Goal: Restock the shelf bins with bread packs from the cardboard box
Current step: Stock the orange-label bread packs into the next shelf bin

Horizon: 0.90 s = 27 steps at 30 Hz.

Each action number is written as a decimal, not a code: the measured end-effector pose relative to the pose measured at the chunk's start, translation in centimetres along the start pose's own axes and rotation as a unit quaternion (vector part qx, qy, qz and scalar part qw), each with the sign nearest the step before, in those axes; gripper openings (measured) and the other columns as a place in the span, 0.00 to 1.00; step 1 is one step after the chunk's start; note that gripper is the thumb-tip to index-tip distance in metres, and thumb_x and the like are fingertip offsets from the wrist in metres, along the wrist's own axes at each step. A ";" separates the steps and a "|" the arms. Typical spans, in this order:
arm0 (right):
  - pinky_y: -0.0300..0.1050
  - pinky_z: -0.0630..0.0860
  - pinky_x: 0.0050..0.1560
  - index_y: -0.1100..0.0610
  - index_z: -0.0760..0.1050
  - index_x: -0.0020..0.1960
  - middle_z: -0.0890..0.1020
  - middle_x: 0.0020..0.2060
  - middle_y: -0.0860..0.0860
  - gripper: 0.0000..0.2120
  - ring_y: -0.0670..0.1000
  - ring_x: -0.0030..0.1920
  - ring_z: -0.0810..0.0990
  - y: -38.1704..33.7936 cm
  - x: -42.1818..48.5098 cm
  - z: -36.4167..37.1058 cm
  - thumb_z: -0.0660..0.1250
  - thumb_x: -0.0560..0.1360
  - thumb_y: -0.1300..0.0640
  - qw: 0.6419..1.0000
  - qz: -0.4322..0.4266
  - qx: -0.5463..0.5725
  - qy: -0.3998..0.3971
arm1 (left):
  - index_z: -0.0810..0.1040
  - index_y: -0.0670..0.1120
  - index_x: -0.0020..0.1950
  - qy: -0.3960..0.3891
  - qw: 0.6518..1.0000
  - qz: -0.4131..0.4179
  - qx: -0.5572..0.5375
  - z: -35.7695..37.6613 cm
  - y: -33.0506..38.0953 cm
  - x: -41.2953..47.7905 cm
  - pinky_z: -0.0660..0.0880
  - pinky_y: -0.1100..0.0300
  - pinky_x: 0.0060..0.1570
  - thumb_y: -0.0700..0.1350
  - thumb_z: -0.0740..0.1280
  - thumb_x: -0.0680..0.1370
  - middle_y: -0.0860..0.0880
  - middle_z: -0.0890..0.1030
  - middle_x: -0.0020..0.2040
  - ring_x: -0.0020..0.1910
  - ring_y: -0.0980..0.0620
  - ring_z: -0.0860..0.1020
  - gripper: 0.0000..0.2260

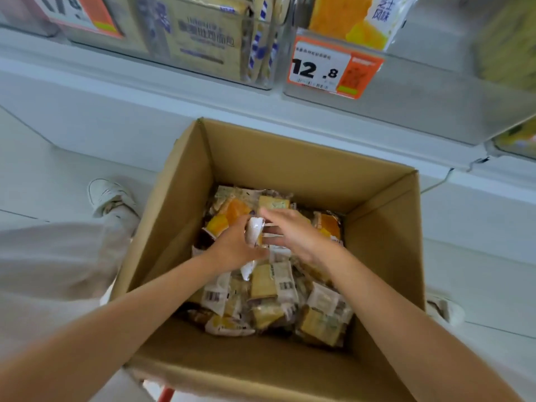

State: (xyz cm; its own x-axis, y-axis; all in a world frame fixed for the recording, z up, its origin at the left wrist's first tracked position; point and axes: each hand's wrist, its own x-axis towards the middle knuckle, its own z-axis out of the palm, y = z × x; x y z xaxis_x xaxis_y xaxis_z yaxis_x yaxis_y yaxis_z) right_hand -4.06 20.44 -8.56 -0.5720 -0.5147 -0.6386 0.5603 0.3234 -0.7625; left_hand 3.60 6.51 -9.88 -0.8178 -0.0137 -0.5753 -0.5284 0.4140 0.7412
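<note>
An open cardboard box stands below the shelf, its bottom covered with several bread packs in clear and white wrappers. Both my hands are inside the box. My left hand grips a bread pack with a white wrapper, held on edge above the pile. My right hand is just right of that pack, fingers stretched toward it and touching its side. On the shelf above are clear bins: one with beige bread packs, one with yellow-and-white packs.
An orange price tag reading 12.8 hangs on the right bin's front. White shelf edge runs across the view. My shoes and pale trousers are left of the box on the light floor. A cable hangs at the right.
</note>
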 end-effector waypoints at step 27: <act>0.49 0.81 0.54 0.59 0.76 0.62 0.83 0.55 0.59 0.14 0.56 0.54 0.83 3.4 1.1 -3.0 0.69 0.76 0.60 0.976 -0.001 0.206 0.070 | 0.63 0.51 0.76 0.127 0.935 -0.123 -0.308 -2.6 -1.2 1.2 0.76 0.48 0.59 0.57 0.79 0.64 0.52 0.75 0.65 0.61 0.50 0.77 0.44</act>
State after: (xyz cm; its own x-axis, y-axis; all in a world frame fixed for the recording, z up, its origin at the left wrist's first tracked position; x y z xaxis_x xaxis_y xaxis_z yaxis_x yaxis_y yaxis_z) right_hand -4.56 23.34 -12.15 -0.6335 -0.3928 -0.6666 0.7360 -0.0400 -0.6758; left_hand 2.69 3.65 -10.58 -0.6401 -0.2880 -0.7123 -0.6753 -0.2313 0.7003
